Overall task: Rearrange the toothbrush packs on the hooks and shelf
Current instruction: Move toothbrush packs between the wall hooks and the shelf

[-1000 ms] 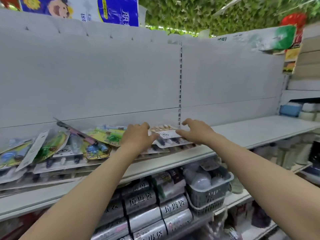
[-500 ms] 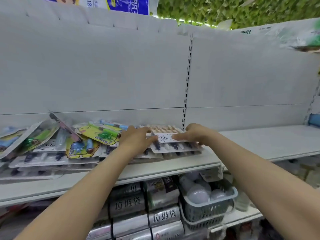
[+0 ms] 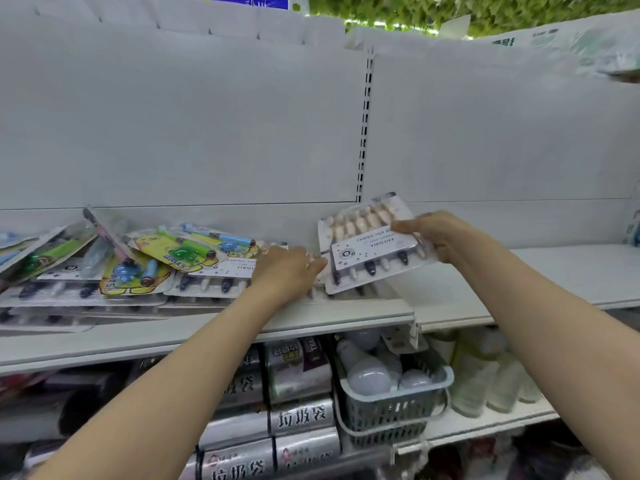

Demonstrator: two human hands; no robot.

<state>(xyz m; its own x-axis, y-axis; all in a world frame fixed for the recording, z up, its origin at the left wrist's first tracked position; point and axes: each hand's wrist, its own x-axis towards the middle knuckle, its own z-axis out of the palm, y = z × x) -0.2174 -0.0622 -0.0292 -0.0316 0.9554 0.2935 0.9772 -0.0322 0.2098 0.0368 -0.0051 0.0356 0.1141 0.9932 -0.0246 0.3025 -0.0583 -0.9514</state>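
The right hand [image 3: 437,237] is gripping a flat toothbrush pack [image 3: 367,247] by its right edge, fingers curled over the top. It is holding the pack tilted, far end raised and near edge just above the shelf [image 3: 346,315]. The left hand [image 3: 287,271] is lying with fingers straight and close together on the packs beneath. Whether its fingertips are touching the tilted pack's lower left corner cannot be told. Other packs [image 3: 138,268] are lying overlapped in a pile along the shelf to the left. Below, a grey basket [image 3: 391,410] is holding light bulbs [image 3: 369,377].
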